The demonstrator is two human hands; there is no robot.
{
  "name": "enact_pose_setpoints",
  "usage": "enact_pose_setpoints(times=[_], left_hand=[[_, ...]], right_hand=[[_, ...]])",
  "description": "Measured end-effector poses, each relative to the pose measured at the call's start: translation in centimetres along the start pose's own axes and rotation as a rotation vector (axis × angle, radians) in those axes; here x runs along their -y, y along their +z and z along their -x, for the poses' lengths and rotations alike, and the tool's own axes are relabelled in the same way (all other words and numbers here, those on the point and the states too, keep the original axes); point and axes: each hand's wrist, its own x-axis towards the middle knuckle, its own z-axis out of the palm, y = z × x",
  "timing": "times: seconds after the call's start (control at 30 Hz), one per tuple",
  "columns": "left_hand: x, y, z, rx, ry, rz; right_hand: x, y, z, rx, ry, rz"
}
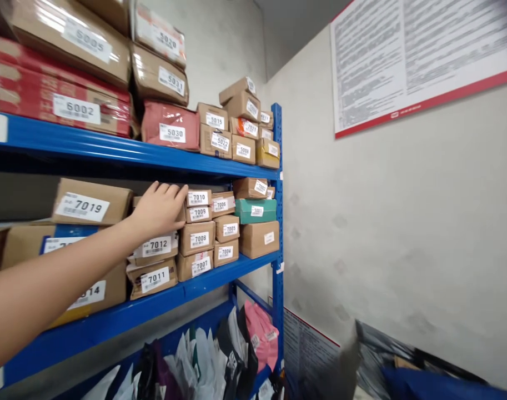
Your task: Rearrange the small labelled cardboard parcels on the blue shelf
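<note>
My left hand (164,205) reaches in from the lower left to the middle shelf. Its fingers curl over the top of a small cardboard box (135,201), most of which the hand hides. Directly below are the boxes labelled 7012 (156,248) and 7011 (153,279). Just right of the fingers stand the small boxes 7010 (198,197) and 7009 (198,213), stacked above 7008 (197,239). To the left, the larger box 7019 (86,205) rests tilted on other cartons, partly behind my forearm. My right hand is out of view.
A blue metal rack (277,222) carries labelled parcels, with larger ones such as the red-and-brown box 6002 (70,103) on the upper shelf. Bagged parcels (207,355) stand on the bottom level. A grey wall (361,222) with a notice board (403,66) is at right.
</note>
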Motion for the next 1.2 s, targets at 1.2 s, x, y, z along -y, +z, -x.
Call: enact_pose_setpoints(times=[1.2], left_hand=[[0.9,0.0,3.0,0.04,0.016,0.163]], right_hand=[[35.5,26.8,-10.8,-0.111,-0.852,1.199]])
